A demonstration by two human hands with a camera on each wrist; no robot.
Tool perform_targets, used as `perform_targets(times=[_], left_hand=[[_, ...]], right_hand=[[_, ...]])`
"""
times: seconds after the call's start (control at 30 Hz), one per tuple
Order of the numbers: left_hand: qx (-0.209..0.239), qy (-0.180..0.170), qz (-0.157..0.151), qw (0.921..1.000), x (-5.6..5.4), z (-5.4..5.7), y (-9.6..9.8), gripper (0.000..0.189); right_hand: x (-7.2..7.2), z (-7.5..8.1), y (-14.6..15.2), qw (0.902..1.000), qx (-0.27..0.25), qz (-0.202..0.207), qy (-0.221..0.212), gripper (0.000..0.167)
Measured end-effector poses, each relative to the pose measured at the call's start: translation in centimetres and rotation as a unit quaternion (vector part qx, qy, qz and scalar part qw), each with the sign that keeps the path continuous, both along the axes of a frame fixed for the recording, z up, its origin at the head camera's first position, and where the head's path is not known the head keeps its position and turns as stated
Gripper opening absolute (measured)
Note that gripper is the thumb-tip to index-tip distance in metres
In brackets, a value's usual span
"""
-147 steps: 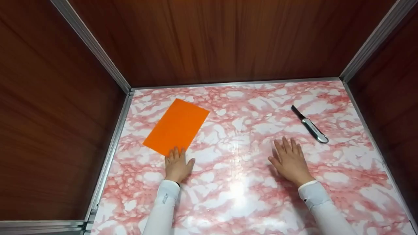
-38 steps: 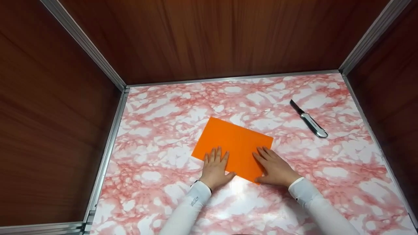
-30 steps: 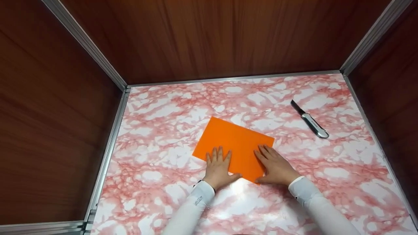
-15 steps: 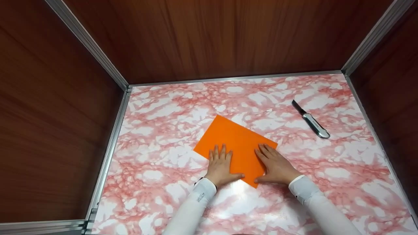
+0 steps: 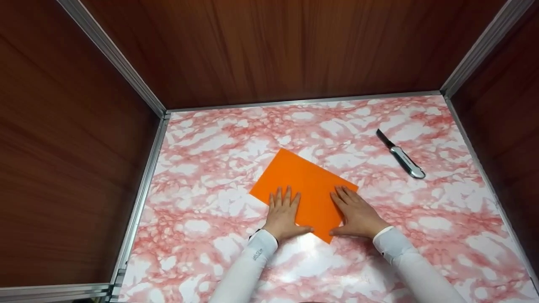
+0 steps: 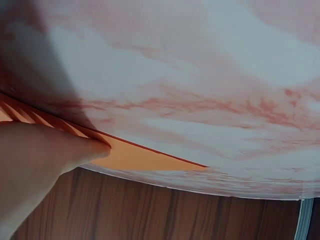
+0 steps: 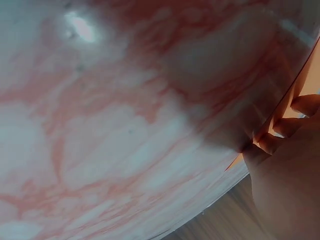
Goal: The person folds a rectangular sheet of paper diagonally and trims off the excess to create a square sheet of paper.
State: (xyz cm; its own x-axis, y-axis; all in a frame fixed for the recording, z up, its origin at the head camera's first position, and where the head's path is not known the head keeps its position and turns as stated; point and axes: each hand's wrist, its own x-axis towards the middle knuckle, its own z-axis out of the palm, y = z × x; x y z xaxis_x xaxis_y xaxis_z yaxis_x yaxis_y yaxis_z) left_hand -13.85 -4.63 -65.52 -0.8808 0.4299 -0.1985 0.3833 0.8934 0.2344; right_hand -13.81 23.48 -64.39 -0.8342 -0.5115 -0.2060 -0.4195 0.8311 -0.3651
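An orange rectangular sheet (image 5: 303, 181) lies flat and slanted near the middle of the table. My left hand (image 5: 284, 219) rests on its lower left edge, fingers straight and spread, thumb out to the right. On the sheet's right edge lies my right hand (image 5: 358, 214), its fingers extended and its thumb by the near corner. In the left wrist view, fingers overlap the orange sheet (image 6: 145, 157) along its edge. The right wrist view has the right hand (image 7: 290, 170) with fingertips at the sheet's edge.
A folding knife (image 5: 402, 156) with a dark blade and a silver-and-black handle lies unfolded at the right. The table (image 5: 202, 261) has a red-and-white marbled top. Wood-grain panels (image 5: 269, 50) with metal framing enclose its back and sides.
The sheet has come from the left to the middle and turned clockwise slightly over the last second. Both hands moved onto it, the left going rightward. In the last half second little moves.
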Motion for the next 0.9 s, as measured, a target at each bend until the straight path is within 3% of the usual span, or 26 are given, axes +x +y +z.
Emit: perform_targets(times=[0.43, 0.67, 0.9], left_hand=[[0.004, 0.019, -0.001, 0.9998, -0.7, 0.4, -0.7, 0.100], [-0.014, 0.056, -0.025, 0.9980, -1.5, 0.7, -1.7, 0.084], [-0.022, 0.077, -0.031, 0.9963, -2.0, 0.7, -2.1, 0.071]], right_hand=[[-0.3, -0.2, 0.6, 0.9992, -0.027, -0.019, 0.021, 0.108], [-0.8, -0.1, 1.6, 0.9955, -0.061, -0.039, 0.061, 0.085], [-1.3, -0.2, 2.3, 0.9914, -0.060, -0.059, 0.100, 0.063]])
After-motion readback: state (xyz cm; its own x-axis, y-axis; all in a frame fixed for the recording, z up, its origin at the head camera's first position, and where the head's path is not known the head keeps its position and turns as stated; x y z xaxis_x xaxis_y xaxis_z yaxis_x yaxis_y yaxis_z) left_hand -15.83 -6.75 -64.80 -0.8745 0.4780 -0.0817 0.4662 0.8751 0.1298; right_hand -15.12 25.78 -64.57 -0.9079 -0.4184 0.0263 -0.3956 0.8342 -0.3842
